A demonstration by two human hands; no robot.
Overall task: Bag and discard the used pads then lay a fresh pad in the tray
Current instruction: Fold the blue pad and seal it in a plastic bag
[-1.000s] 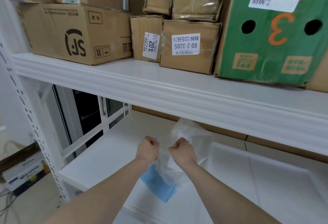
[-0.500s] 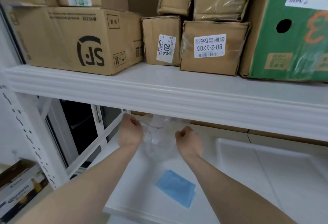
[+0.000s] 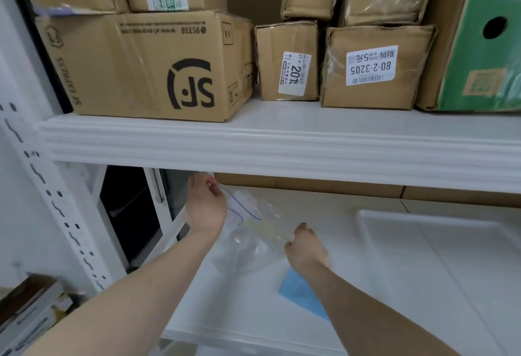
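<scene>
Head view: two hands hold one clear zip bag [image 3: 248,231] over the lower shelf [image 3: 324,214]. Left hand [image 3: 205,209] pinches its blue-lined mouth; right hand [image 3: 306,248] grips the bag's other side. One blue pad [image 3: 298,290] lies near the shelf's front edge, beside one white tray [image 3: 423,242].

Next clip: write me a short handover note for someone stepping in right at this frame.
Left hand pinches the zip edge of the clear bag under the upper shelf. Right hand grips the bag's other side. Something pale seems to be inside it. The blue pad lies on the lower shelf beside the white tray, not in it. Left: seal and discard the bag, lay the pad in the tray.
</scene>
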